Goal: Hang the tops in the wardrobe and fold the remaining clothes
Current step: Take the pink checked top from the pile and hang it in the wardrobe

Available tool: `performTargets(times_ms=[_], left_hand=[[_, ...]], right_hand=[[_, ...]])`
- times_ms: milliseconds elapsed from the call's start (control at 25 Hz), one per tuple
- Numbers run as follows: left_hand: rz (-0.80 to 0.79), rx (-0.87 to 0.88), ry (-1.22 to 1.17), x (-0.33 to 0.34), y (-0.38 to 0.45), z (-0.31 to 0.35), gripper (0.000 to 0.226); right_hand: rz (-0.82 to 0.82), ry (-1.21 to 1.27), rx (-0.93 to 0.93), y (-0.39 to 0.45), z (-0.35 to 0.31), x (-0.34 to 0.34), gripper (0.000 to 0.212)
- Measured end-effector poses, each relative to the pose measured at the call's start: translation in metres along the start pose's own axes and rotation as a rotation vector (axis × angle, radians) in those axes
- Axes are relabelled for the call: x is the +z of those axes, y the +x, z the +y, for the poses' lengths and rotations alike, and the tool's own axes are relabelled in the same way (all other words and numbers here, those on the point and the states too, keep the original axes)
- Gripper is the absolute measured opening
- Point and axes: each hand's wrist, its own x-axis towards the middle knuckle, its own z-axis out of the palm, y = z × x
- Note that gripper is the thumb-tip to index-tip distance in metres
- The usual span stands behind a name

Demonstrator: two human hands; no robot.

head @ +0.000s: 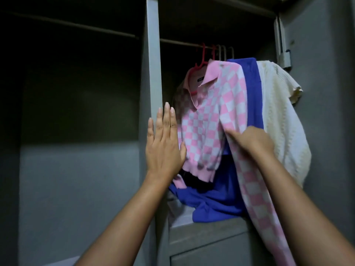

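A pink-and-white checked top (pixel 209 120) hangs on a red hanger (pixel 200 63) from the rail (pixel 178 42) in the wardrobe's right section. Behind it hang a blue top (pixel 251 93) and a cream knitted top (pixel 278 120). My left hand (pixel 164 144) is flat with straight fingers, its thumb side against the checked top's left edge. My right hand (pixel 251 141) holds the checked top's long sleeve (pixel 255 196), which trails down to the lower right; its fingertips are partly hidden in the cloth.
A grey upright post (pixel 153 60) divides the wardrobe; the left section (pixel 76 93) is dark with its own rail. Several pale hangers (pixel 223 51) share the right rail. The blue top's hem lies on a grey inner cabinet (pixel 207 233). The open door (pixel 317 54) stands at right.
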Motion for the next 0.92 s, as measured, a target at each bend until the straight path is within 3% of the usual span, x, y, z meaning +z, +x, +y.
performTargets(times_ms=[80, 160, 240, 280, 320, 440, 560, 600, 720, 800, 920], left_hand=[[-0.017, -0.026, -0.047, -0.001, -0.022, 0.003, 0.091], [-0.026, -0.047, -0.079, 0.000, -0.039, 0.006, 0.092], [-0.037, -0.040, -0.093, 0.002, -0.047, 0.009, 0.090], [-0.043, -0.036, -0.093, 0.003, -0.049, 0.009, 0.088], [-0.046, -0.035, -0.093, 0.003, -0.050, 0.008, 0.087], [-0.043, -0.042, -0.093, 0.004, -0.049, 0.008, 0.084], [-0.033, -0.049, -0.094, 0.006, -0.049, 0.010, 0.083], [-0.035, -0.045, -0.091, 0.007, -0.050, 0.010, 0.083], [-0.044, -0.038, -0.083, 0.007, -0.051, 0.010, 0.082], [-0.054, -0.037, -0.108, 0.005, -0.051, 0.010, 0.080], [-0.105, -0.052, -0.197, 0.000, -0.050, 0.008, 0.079]], right_hand=[[-0.290, -0.359, 0.078, -0.026, 0.021, 0.020, 0.077], [-0.662, -0.648, 0.170, -0.041, 0.028, 0.043, 0.049], [-1.024, -0.586, 0.285, -0.043, 0.023, 0.068, 0.040], [-1.092, -0.442, 0.300, -0.039, 0.015, 0.079, 0.037], [-1.049, -0.246, 0.293, -0.033, 0.006, 0.089, 0.032], [-0.718, 0.381, 0.268, -0.020, -0.037, 0.109, 0.020], [-0.571, 0.878, 0.338, -0.020, -0.065, 0.123, 0.012], [-0.587, 0.910, 0.372, -0.022, -0.062, 0.132, 0.011], [-0.868, 0.806, 0.444, -0.040, -0.029, 0.159, 0.008], [-0.973, 0.824, 0.510, -0.062, -0.002, 0.155, 0.012], [-0.729, 0.974, 0.590, -0.099, 0.033, 0.123, 0.024]])
